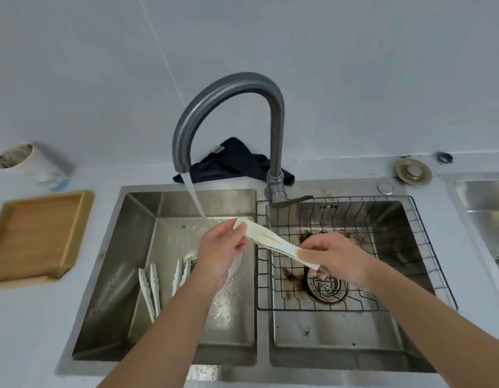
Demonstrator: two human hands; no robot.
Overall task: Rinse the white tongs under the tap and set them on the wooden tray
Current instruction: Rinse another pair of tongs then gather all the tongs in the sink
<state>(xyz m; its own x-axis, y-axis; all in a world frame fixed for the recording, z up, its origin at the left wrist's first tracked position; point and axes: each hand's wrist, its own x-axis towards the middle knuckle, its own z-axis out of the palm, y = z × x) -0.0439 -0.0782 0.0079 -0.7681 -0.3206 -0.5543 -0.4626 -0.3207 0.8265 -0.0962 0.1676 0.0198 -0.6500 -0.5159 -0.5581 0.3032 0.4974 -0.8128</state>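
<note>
Both my hands hold one pair of white tongs [270, 240] over the divider of a double steel sink [136, 247]. My left hand [223, 247] pinches the end nearest the water, and my right hand [338, 256] grips the other end. Brownish streaks mark the tongs' surface. The grey curved tap [228, 91] runs, its stream landing in the left basin just left of the held tongs. Two more pairs of white tongs [153, 287] lie on the left basin's floor. The wooden tray [38, 233] sits on the counter at left with nothing on it.
A black wire basket [410, 247] fills the right basin above a stained drain. A dark cloth [237, 161] lies behind the tap. A white cylinder [32, 161] lies on its side behind the tray. A second sink's edge shows at far right.
</note>
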